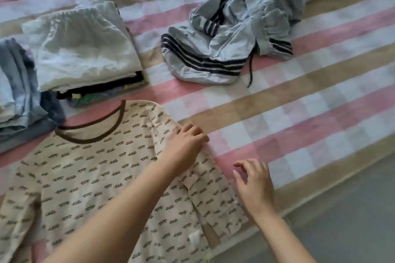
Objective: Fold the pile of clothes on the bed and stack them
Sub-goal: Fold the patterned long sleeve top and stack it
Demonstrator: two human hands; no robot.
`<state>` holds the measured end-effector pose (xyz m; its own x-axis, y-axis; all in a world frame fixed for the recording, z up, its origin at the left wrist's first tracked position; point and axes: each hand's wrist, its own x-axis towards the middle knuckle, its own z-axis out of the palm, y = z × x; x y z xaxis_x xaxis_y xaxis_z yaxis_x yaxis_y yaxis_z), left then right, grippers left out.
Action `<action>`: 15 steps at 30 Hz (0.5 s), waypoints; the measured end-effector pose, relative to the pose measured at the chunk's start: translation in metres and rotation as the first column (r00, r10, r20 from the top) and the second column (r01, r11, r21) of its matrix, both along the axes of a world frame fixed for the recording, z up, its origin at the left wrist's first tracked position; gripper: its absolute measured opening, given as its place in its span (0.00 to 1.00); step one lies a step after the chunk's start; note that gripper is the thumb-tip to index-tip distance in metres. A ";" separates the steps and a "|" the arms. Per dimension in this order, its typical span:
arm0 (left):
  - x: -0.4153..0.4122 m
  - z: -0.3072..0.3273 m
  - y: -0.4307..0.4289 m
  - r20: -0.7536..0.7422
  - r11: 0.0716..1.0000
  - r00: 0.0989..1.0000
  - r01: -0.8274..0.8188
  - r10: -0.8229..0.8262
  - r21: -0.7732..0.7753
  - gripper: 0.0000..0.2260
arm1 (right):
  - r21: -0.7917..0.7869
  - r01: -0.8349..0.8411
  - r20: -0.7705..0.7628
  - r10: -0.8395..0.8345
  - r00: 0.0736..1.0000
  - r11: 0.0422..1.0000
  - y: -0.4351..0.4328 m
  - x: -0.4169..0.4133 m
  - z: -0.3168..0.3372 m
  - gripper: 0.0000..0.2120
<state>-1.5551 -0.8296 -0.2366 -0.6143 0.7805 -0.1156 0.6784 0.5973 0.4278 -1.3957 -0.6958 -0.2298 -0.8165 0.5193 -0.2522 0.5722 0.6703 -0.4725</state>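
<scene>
The person's left hand (185,141) lies palm down on the right shoulder of a cream shirt (96,168), just right of the frame's centre. Its fingers are bent over the fabric where the sleeve meets the body, but I cannot tell whether they pinch the cloth or only press on it. The right hand (254,186) hovers just beside it, lower right of centre, above the sleeve's outer edge, fingers spread and loosely curled around nothing. The shirt is spread flat across the lower left of the frame, printed with small dark squiggles and trimmed with a brown collar. Above it, in the upper left, sits a stack of folded clothes (85,49) with a white garment on top and darker layers underneath. A folded denim pile (19,96) rests at the left edge, touching that stack. In the upper right of centre lies a crumpled grey garment (230,34) with dark stripes and a loose drawstring. Everything rests on a bedsheet (299,113) banded in pink, tan and white.
</scene>
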 end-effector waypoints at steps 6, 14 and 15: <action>0.005 -0.011 0.010 0.009 0.993 0.998 0.061 -0.060 -0.100 0.06 | 0.075 0.000 0.038 -0.003 0.999 0.997 -0.007 0.029 -0.002 0.12; 0.003 -0.007 0.006 -0.031 0.990 0.996 0.084 -0.089 -0.117 0.06 | -0.024 0.005 0.099 -0.003 0.995 1.000 -0.019 0.035 -0.005 0.10; 0.001 -0.005 0.004 -0.027 0.986 0.995 0.096 -0.101 -0.136 0.06 | -0.074 0.029 0.058 -0.025 0.998 0.997 -0.014 0.035 -0.004 0.08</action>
